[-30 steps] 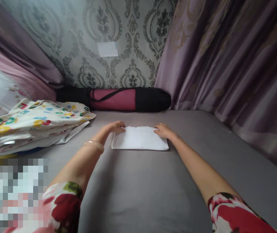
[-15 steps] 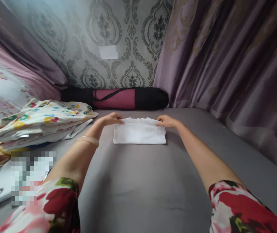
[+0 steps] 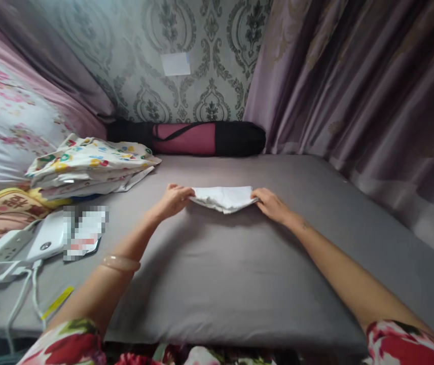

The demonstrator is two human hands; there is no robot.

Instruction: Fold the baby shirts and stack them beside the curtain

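Cloth, white and folded, is strung between both hands over the gray mattress, well apart from the near edge and on the far-edge side of the middle. Left hand pinches its left end, thumb and fingers closed on it; right hand grasps the right end the same way. Upper border runs nearly straight, lower border sags to a ragged low point about midway. Can't tell if the underside touches the mattress. For good handling: keep both pinches level and pull lightly outward, just enough to take up the sag; too hard and the layers probably skew or slip. Pinch through all layers at each end, since a loose inner layer would likely bunch in the middle; can't see from here how many are caught. Line up the uneven lower border before pressing any crease, and smooth from the middle out to the ends. Match the hands' speed so neither end leads. Clearance is fine: rolled bag lies along the far edge, printed fabric pile sits toward the far left corner, power strip and its cables are by the left edge, all apart from the cloth
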